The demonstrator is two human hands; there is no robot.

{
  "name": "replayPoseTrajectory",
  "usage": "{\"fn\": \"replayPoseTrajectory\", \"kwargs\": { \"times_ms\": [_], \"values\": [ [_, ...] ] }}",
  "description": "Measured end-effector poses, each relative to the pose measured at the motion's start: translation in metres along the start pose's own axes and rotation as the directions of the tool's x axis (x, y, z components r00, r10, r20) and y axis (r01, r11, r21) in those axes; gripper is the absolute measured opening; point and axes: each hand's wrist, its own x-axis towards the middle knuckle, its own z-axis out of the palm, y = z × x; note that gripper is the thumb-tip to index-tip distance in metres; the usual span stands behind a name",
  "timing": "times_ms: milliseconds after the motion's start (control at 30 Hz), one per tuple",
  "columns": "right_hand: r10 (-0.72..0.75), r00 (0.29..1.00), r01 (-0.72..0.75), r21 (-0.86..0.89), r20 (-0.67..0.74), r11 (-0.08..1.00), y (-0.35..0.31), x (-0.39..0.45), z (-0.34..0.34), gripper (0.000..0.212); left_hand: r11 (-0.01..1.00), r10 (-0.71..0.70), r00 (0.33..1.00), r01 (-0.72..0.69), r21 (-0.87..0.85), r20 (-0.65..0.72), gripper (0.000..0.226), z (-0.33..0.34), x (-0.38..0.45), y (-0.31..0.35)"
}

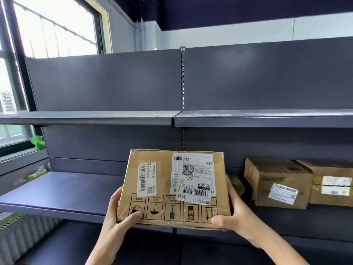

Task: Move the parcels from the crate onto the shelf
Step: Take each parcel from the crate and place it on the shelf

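A flat brown cardboard parcel point(164, 188) with white shipping labels and handling symbols is held in front of the dark shelf unit, at the height of the lower shelf point(63, 190). My left hand point(116, 213) grips its left edge with the thumb on the printed face. My right hand point(232, 217) grips its right edge, thumb on the lower right corner. The parcel's far side seems to hang over the shelf's front edge; I cannot tell whether it touches. The crate is out of view.
Two cardboard parcels point(277, 182) point(332, 182) sit on the lower shelf at the right, with a small dark packet point(236, 183) beside them. An upper shelf point(86, 116) runs across the unit. A window point(53, 29) and a radiator point(24, 236) are at the left.
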Motion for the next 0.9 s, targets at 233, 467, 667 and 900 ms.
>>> {"fn": "replayPoseTrajectory", "kwargs": {
  "times_ms": [233, 467, 667, 900],
  "values": [
    [-0.034, 0.999, 0.036, 0.078, -0.031, 0.996, 0.005, -0.002, 0.011, 0.111, 1.0, 0.002, 1.0, -0.002, 0.018, 0.02, 0.068, -0.005, 0.023, -0.001],
    [0.028, 0.996, -0.029, -0.014, -0.082, 0.999, -0.008, -0.01, -0.001, 0.116, 0.999, 0.019, 0.996, -0.022, 0.037, 0.083, 0.072, -0.012, 0.039, -0.001],
    [-0.119, 0.972, 0.048, -0.323, -0.202, 0.945, -0.047, 0.013, -0.057, 0.116, 0.995, 0.043, 0.983, -0.058, 0.076, 0.181, 0.067, 0.013, 0.065, 0.025],
    [0.035, 0.998, -0.057, -0.496, -0.053, 0.867, -0.074, 0.039, -0.097, 0.103, 0.989, 0.076, 0.965, -0.104, 0.101, 0.252, 0.062, 0.053, 0.1, 0.053]
  ]
}}
